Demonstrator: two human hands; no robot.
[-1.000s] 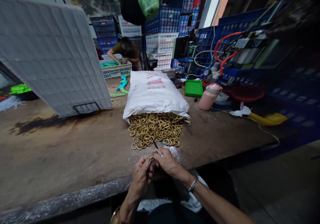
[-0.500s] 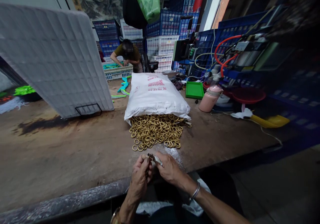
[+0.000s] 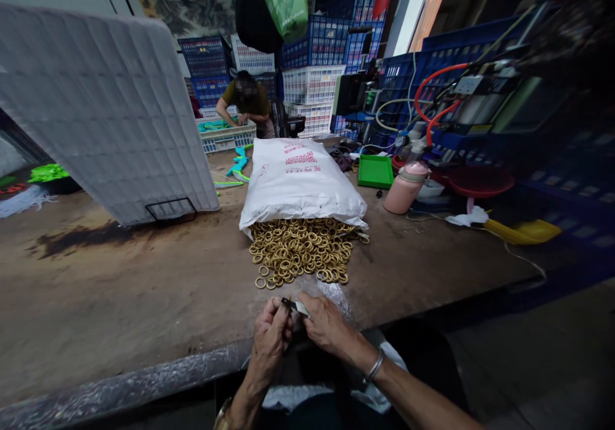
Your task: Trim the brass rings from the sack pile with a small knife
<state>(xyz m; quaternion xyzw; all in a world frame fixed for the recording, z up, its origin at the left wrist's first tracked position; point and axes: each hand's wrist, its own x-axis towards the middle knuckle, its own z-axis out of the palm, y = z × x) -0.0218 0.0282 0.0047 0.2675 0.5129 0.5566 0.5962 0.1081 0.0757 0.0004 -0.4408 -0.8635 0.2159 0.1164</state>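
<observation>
My left hand (image 3: 270,335) and my right hand (image 3: 325,322) meet at the near edge of the worn wooden table (image 3: 120,289). Both are closed in a pinch. The right hand grips a small dark-bladed tool (image 3: 294,305) with a pale handle. The left hand's fingers press together against the tool's tip; what they pinch is too small to name. Just beyond the hands lies a heap of brass-coloured rings (image 3: 300,250), spilling from the open mouth of a white sack (image 3: 300,180) with red print.
A large white quilted panel (image 3: 103,106) leans on the table at the left. A pink flask (image 3: 404,186), a green tray (image 3: 373,171) and a yellow scoop (image 3: 523,230) sit to the right. Another person (image 3: 246,100) bends over a white crate at the back, before stacked blue and white crates.
The tool in my right hand has tipped from pointing up and away to lying nearly level against my left fingers. Both hands stay at the table's edge.
</observation>
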